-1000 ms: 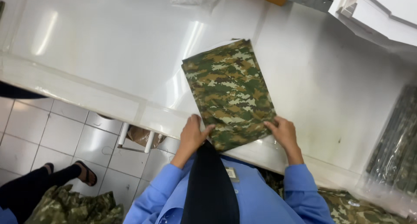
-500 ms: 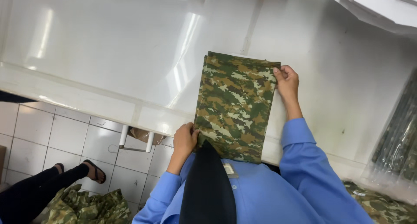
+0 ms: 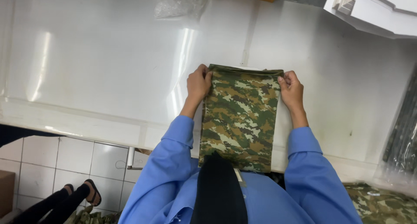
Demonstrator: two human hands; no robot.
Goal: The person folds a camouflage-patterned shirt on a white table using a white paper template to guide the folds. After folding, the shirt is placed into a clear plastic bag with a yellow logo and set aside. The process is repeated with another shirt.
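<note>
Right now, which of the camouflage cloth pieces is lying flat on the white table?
The folded camouflage cloth held at its far corners by the left hand and right hand. The other camouflage pieces lie below table level.

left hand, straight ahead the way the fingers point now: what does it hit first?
The left hand grips the far left corner of the folded camouflage cloth, pointing up the white table. Ahead lies bare tabletop, then probably the crumpled clear plastic bag near the far edge; depth is unclear.
</note>
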